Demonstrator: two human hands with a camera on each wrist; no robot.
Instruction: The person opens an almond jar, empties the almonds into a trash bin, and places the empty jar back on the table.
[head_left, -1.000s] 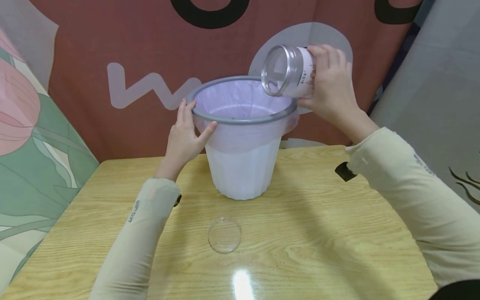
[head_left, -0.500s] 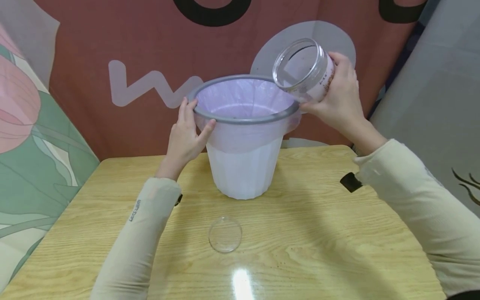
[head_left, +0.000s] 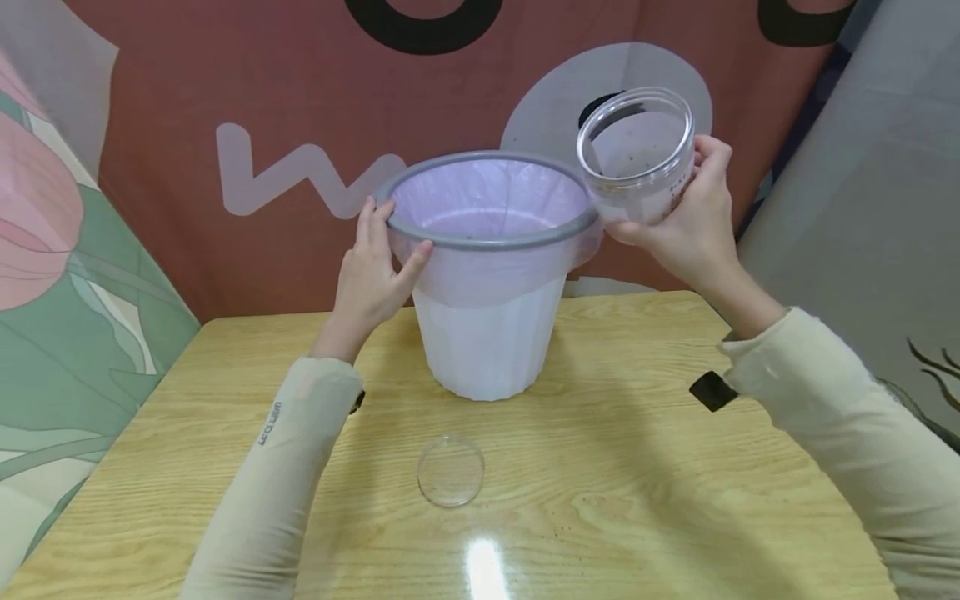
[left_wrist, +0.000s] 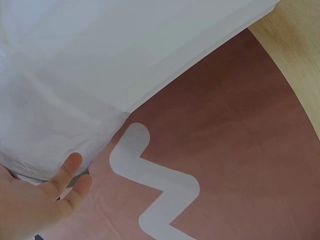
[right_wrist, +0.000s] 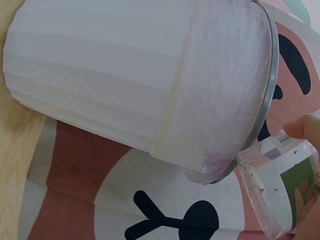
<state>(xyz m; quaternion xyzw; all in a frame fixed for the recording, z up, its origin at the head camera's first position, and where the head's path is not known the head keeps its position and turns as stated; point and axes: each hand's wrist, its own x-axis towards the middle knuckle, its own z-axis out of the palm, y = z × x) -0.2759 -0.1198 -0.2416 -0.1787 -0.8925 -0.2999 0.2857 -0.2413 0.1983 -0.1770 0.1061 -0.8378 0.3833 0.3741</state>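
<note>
A white trash can (head_left: 491, 342) with a grey rim and a thin purple liner bag (head_left: 487, 200) stands on the table. My left hand (head_left: 371, 275) rests on the rim's left side, with fairly straight fingers at its edge and the thumb along the front. My right hand (head_left: 693, 217) grips a clear jar (head_left: 637, 154) just right of the rim. The jar is tilted with its lidless mouth up toward the head camera; small dark specks cling inside. In the right wrist view the jar's green and white label (right_wrist: 295, 185) shows. A clear round lid (head_left: 451, 471) lies on the table.
The wooden table (head_left: 225, 417) reaches back to a reddish printed cloth (head_left: 300, 83). A flower-patterned cloth (head_left: 67, 275) hangs on the left, a grey curtain (head_left: 862, 208) on the right. Tiny dark crumbs are scattered right of the lid.
My right hand has turned the jar from lying sideways over the rim to mouth-up, moving it right and slightly down. The left hand and trash can stay put.
</note>
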